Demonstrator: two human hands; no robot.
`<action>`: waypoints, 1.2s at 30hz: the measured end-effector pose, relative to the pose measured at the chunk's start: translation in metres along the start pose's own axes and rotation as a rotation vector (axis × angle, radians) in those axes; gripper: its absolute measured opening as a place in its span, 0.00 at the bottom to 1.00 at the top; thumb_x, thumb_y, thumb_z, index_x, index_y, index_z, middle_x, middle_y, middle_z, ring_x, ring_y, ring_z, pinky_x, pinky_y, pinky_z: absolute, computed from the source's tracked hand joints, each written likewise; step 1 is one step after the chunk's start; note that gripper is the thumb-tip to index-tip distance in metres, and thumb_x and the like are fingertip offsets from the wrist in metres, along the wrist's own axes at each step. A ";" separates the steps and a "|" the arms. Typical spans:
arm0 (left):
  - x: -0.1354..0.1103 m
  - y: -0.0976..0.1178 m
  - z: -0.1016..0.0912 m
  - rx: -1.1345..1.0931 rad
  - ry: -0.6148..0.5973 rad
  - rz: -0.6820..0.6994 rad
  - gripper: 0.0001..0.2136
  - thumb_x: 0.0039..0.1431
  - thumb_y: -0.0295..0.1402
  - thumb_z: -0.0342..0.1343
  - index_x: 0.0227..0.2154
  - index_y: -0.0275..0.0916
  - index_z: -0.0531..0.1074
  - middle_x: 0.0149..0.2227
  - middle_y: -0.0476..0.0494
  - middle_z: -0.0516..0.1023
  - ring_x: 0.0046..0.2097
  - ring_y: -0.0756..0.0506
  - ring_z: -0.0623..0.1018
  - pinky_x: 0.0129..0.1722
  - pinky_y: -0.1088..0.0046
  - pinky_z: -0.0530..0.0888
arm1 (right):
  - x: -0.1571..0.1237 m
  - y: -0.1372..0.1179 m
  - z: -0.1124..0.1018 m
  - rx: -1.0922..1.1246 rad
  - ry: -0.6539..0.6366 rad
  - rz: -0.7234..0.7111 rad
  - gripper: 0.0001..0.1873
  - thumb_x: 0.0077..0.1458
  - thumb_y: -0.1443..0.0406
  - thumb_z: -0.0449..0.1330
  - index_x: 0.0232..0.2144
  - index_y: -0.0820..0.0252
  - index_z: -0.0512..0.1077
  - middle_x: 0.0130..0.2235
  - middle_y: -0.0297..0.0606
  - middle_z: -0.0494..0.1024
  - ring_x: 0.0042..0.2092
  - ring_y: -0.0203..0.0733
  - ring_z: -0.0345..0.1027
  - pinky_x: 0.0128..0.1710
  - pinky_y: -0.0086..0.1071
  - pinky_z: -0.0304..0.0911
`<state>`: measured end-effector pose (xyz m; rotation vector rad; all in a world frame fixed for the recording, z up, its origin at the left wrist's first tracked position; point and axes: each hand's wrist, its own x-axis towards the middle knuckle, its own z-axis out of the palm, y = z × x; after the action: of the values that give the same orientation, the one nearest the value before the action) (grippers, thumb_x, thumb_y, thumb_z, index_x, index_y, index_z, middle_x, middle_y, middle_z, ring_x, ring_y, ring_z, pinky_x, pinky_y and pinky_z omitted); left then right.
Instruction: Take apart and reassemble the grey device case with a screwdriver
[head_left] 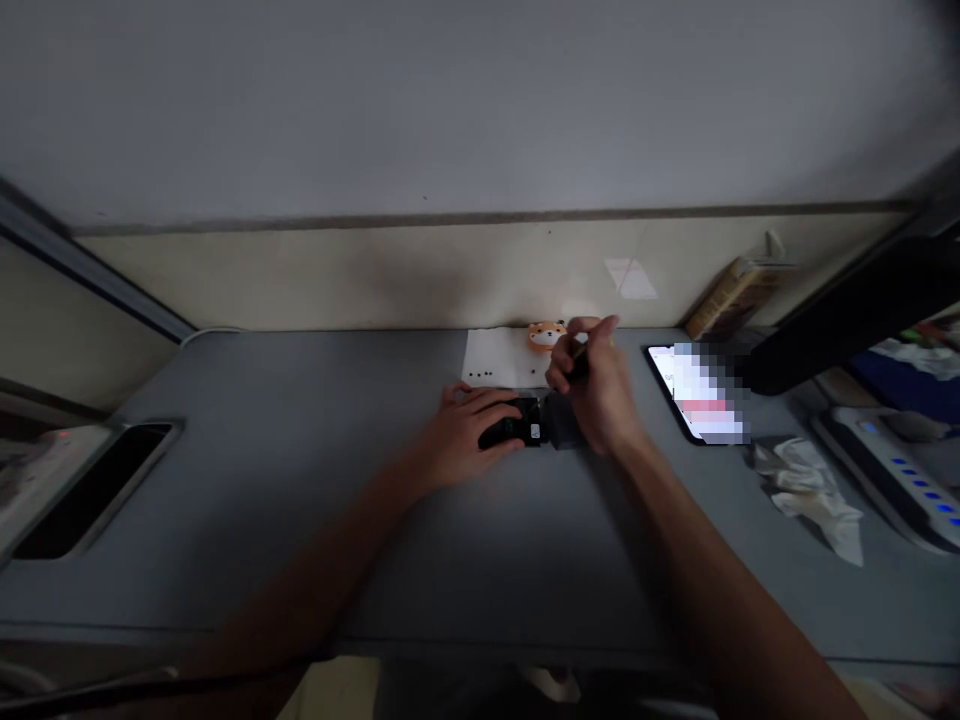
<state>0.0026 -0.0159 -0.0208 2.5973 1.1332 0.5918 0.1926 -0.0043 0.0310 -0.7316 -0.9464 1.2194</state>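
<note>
Head view. Left hand [472,430] lies palm down on the grey desk [300,430], fingers bent and moderately parted, clasping a black device [501,432] between fingertips on its far side and thumb on its near side. A small white label [535,432] shows at the device's right end.

Right hand [600,385] is raised just right of the device, fingers curled closed around a dark slim tool [579,358]; tool type and tip contact cannot be told. A dark grey flat block [564,425] sits under this hand, beside the device.

Behind both hands: white paper [495,350], bearing a row of small dark specks [480,374] and an orange-and-white animal-face item [546,335] at its right. Farther right: lit smartphone [694,408], screen partly pixelated; near it, crumpled tissue [814,495].
</note>
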 end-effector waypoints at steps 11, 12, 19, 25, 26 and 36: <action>0.000 -0.001 0.001 -0.029 0.019 -0.012 0.11 0.66 0.39 0.60 0.49 0.48 0.77 0.59 0.44 0.78 0.59 0.40 0.76 0.65 0.53 0.61 | -0.001 -0.001 0.000 -0.055 0.026 -0.019 0.31 0.46 0.42 0.71 0.25 0.53 0.57 0.22 0.22 0.59 0.20 0.30 0.50 0.21 0.29 0.54; 0.000 -0.001 0.001 -0.028 0.023 -0.016 0.11 0.66 0.39 0.60 0.49 0.47 0.78 0.59 0.44 0.78 0.59 0.40 0.76 0.65 0.53 0.61 | -0.001 -0.001 0.001 -0.046 0.019 -0.029 0.30 0.47 0.39 0.68 0.25 0.52 0.59 0.21 0.22 0.57 0.21 0.31 0.49 0.21 0.30 0.54; 0.000 0.000 0.001 -0.017 0.053 0.006 0.10 0.66 0.40 0.60 0.47 0.47 0.78 0.57 0.44 0.79 0.58 0.41 0.78 0.63 0.54 0.63 | -0.002 -0.004 0.004 -0.015 -0.035 0.039 0.29 0.42 0.40 0.71 0.29 0.53 0.67 0.32 0.31 0.71 0.31 0.36 0.67 0.32 0.32 0.65; 0.000 0.002 -0.005 0.046 0.048 0.068 0.10 0.67 0.39 0.58 0.48 0.46 0.78 0.56 0.42 0.79 0.56 0.40 0.78 0.62 0.53 0.64 | -0.001 0.005 -0.002 -0.381 0.157 -0.137 0.29 0.50 0.41 0.65 0.27 0.51 0.55 0.21 0.24 0.65 0.22 0.33 0.59 0.25 0.30 0.59; 0.000 0.002 -0.006 0.060 0.047 0.079 0.11 0.67 0.39 0.58 0.48 0.45 0.78 0.56 0.41 0.79 0.57 0.39 0.78 0.62 0.52 0.64 | -0.001 0.004 -0.004 -0.503 0.170 -0.197 0.26 0.53 0.42 0.63 0.28 0.52 0.57 0.21 0.25 0.66 0.24 0.35 0.61 0.27 0.31 0.61; -0.001 0.003 -0.011 0.080 0.049 0.120 0.11 0.70 0.36 0.52 0.48 0.46 0.79 0.55 0.41 0.79 0.56 0.39 0.77 0.60 0.51 0.66 | 0.000 -0.017 -0.019 -0.855 0.216 -0.247 0.27 0.60 0.39 0.51 0.27 0.53 0.65 0.22 0.32 0.74 0.25 0.40 0.67 0.27 0.32 0.60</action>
<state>-0.0009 -0.0181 -0.0098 2.7488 1.0421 0.6515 0.2171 -0.0076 0.0375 -1.3347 -1.3341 0.4664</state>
